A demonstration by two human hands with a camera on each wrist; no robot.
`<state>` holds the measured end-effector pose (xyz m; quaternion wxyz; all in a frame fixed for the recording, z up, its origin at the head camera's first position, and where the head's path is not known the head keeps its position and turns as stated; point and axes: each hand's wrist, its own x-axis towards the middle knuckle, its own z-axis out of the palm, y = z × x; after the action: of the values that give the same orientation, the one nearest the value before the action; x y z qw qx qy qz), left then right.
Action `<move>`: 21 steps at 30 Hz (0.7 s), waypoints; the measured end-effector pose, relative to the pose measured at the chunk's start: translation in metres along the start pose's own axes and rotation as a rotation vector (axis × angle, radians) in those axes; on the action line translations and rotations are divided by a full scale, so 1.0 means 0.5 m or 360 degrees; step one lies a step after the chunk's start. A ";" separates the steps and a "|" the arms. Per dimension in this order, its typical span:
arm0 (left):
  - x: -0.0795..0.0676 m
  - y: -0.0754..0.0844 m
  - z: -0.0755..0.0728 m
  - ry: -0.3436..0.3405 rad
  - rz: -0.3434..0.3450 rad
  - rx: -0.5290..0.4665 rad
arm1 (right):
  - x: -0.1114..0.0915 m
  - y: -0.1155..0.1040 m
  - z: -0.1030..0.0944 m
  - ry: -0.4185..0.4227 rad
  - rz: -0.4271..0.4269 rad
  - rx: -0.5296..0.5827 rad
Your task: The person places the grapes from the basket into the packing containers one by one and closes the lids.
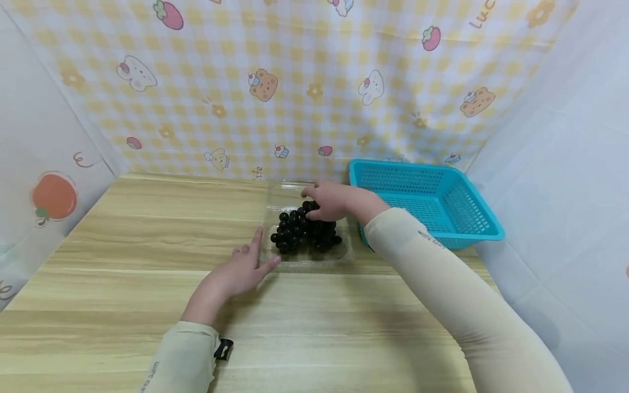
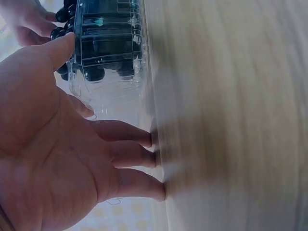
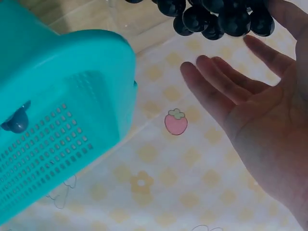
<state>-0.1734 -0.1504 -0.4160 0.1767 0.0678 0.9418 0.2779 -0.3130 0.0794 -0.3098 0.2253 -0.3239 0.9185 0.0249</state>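
A bunch of dark grapes (image 1: 295, 229) lies in a clear plastic container (image 1: 344, 254) on the table. My right hand (image 1: 331, 202) reaches over it from the right, thumb and index finger pinching the bunch; in the right wrist view the other fingers of that hand (image 3: 260, 96) extend away from the grapes (image 3: 236, 19). At the container's front left corner, my left hand (image 1: 238, 273) touches its wall and rim with index finger and thumb spread. The left wrist view shows the other fingertips (image 2: 156, 190) resting on the tabletop beside the container (image 2: 113, 86).
A turquoise perforated basket (image 1: 479, 237) stands at the right of the container, under my right forearm. A small dark grape-like piece (image 3: 19, 121) shows inside it in the right wrist view. Behind the wooden table (image 1: 147, 245) hangs a yellow checked cloth (image 1: 295, 120).
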 end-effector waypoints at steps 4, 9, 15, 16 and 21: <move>0.000 0.002 0.002 -0.0012 -0.0018 -0.0002 | -0.009 -0.005 0.015 -0.0034 -0.0019 -0.0036; 0.002 0.001 0.005 -0.0002 -0.0038 0.0005 | -0.026 -0.016 0.041 0.0064 -0.0019 -0.0072; 0.004 0.000 0.006 0.0017 -0.0031 0.0020 | -0.050 -0.045 0.081 0.0086 0.0096 -0.0085; 0.003 0.000 0.007 0.0017 -0.0030 0.0023 | -0.051 -0.049 0.088 0.0074 0.0110 -0.0098; 0.001 0.002 0.008 0.0012 -0.0028 0.0016 | -0.042 -0.058 0.113 0.0118 0.0136 -0.0206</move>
<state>-0.1725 -0.1477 -0.4189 0.1752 0.0594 0.9444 0.2719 -0.2584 0.0795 -0.3484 0.1684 -0.2989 0.9357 0.0817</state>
